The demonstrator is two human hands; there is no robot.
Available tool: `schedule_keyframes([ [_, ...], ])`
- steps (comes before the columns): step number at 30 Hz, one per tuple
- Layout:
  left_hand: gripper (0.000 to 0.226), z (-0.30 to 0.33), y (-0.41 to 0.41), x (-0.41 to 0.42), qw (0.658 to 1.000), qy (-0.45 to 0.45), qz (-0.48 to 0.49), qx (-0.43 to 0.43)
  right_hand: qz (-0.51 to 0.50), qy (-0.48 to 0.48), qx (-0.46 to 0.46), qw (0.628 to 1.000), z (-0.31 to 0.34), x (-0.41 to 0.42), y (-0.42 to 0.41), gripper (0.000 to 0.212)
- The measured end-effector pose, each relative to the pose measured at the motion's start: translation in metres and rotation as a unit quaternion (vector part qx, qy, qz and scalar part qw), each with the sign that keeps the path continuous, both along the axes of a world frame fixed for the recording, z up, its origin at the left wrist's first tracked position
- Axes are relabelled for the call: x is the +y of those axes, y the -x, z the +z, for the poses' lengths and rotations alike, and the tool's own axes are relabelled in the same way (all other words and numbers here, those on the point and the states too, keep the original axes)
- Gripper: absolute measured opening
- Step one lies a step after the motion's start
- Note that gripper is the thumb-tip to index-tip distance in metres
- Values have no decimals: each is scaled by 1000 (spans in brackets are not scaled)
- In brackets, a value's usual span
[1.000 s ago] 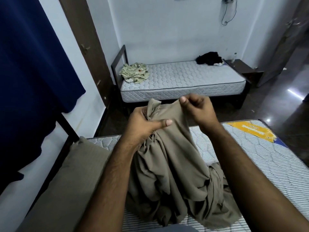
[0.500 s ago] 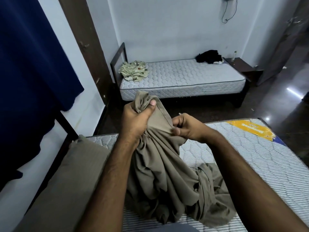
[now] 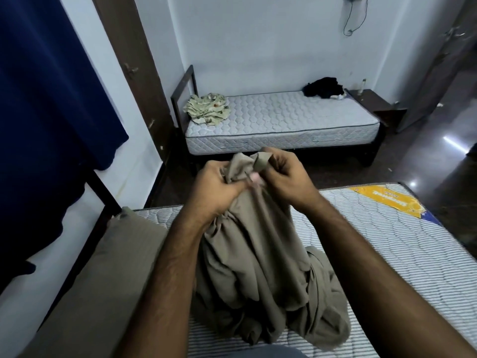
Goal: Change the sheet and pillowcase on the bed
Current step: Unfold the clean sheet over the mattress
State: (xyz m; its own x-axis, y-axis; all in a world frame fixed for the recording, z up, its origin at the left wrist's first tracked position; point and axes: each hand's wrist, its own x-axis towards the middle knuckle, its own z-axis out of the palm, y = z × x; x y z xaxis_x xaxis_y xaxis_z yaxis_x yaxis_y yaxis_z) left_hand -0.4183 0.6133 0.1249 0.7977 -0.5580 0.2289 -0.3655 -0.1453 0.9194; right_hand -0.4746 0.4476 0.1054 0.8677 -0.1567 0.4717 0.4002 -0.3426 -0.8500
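Both hands meet at the centre, above the near bed, bunching the top of a taupe sheet. The left hand has its fingers curled tight round a gathered fold, thumb pressed across the cloth, and the right hand pinches the sheet's raised edge with fingers and thumb, so each grip is closed on fabric. The 2 hands are touching or nearly so at the thumbs. Below them the sheet hangs in heavy folds and piles in a crumpled heap on the striped quilted mattress, between the 2 forearms, hiding the middle of the mattress. A pillow in a matching taupe cover lies at the near left, against the dark bed frame. A yellow label marks the mattress's far right corner. A dark blue curtain hangs along the left wall, draping over the frame. Across a dark glossy floor, a second bed stands against the far wall with a bare quilted mattress; a crumpled patterned cloth sits at its left end and a black cloth at its right end. A dark low side table stands just right of that bed, and a cable dangles on the wall above.
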Motion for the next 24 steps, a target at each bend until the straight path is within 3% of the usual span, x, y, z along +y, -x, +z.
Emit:
schedule_keyframes([
  [4,18,-1,3,-3,991,62,120,11,85,-29,74,993,-13,-9,6,21],
  [7,23,4,11,-7,979,117,159,44,80,-15,157,984,-29,-12,8,34],
  [11,30,9,14,-2,982,136,111,68,124,38,245,961,-51,-20,10,31],
  [15,36,6,11,-1,987,111,112,43,98,36,243,964,-57,-23,12,26],
  [18,53,8,11,0,987,105,118,24,25,167,228,959,-58,-29,5,17],
  [19,52,9,12,-1,987,112,108,25,2,208,224,952,-62,-30,2,5],
  [22,19,18,23,-6,976,180,69,101,-30,204,228,952,-78,-33,-3,25],
  [24,23,22,30,-9,957,232,27,170,-18,188,247,950,-92,-33,-8,25],
])
